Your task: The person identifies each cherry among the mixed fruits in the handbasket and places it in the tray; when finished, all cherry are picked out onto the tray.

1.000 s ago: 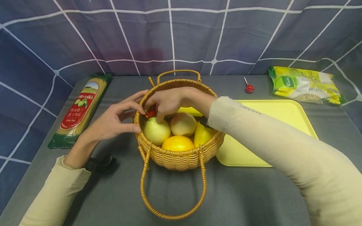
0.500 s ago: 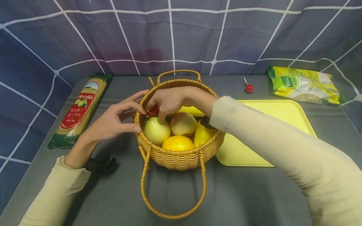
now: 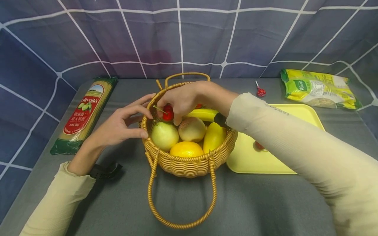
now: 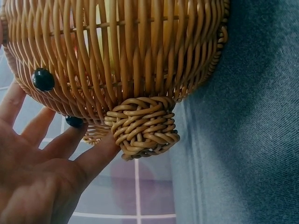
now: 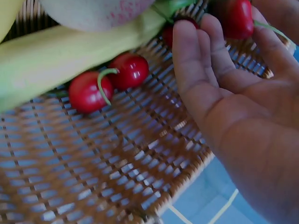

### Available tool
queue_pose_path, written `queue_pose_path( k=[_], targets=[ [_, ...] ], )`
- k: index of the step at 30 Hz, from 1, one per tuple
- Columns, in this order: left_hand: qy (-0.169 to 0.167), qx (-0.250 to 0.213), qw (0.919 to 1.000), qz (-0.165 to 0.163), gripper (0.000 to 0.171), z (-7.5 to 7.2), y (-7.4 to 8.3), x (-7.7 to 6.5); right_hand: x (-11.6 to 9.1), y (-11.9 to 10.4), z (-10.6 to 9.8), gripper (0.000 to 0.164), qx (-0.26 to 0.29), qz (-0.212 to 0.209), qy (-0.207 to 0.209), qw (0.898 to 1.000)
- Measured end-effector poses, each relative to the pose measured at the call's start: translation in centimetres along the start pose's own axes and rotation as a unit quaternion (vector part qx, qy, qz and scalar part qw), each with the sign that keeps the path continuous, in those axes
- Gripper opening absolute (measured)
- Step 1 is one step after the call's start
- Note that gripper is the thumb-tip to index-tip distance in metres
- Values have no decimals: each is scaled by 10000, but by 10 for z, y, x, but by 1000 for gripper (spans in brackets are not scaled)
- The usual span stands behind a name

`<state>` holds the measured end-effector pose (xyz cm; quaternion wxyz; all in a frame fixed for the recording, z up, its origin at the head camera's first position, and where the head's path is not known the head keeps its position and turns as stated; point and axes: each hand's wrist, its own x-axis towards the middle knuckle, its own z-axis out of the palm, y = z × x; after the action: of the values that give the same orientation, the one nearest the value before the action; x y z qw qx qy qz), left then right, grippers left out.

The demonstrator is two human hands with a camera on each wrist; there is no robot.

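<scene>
A woven wicker basket [image 3: 189, 168] holds a green pear [image 3: 164, 136], a peach [image 3: 192, 129], a yellow-orange fruit [image 3: 186, 149], a long yellow fruit [image 3: 214, 137] and a banana [image 3: 203, 114]. My right hand [image 3: 184, 98] reaches inside and pinches a red cherry [image 3: 168, 113] by its body, the green stem pointing left. In the right wrist view, two more cherries [image 5: 91, 92] lie against the banana, and another is partly behind the fingers. At the basket's left rim, my left hand [image 3: 122, 124] touches it with spread fingers; the left wrist view shows them along the outer weave.
A yellow tray [image 3: 242, 162] stands right of the basket, with a small red thing [image 3: 258, 146] partly under the sleeve. Behind it lie a lollipop [image 3: 260, 90] and a yellow-green packet [image 3: 320, 90]. A spaghetti pack [image 3: 84, 113] lies left. One basket handle [image 3: 181, 226] lies forward.
My right hand has lifted slightly and shifted right, bringing the cherry up into clearer view above the pear. The red thing on the tray has come out from behind the sleeve. My left hand stays put.
</scene>
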<state>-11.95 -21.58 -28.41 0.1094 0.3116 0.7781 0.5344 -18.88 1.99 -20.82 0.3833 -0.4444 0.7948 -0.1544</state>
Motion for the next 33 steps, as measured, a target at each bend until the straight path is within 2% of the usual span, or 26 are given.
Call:
queue_pose_path(
  k=[5, 13, 18, 25, 33],
  targets=[
    [-5, -11, 10000, 35, 32, 0, 0, 0, -11, -4, -3, 36, -3, 7, -235, 9997],
    [21, -2, 10000, 49, 31, 0, 0, -1, -26, -12, 4, 28, 4, -550, -229, 9982],
    [20, -59, 10000, 63, 31, 0, 0, -1, -32, -13, 7, 22, -206, -735, -13, 9971],
    [9, -105, 9999, 83, 30, 1, 0, -1, -44, -11, 12, 19, -5, -852, 231, 9961],
    [12, -60, 10000, 63, 30, 1, 0, 0, -68, -3, 19, 19, 229, -910, 1037, 9902]
  ],
)
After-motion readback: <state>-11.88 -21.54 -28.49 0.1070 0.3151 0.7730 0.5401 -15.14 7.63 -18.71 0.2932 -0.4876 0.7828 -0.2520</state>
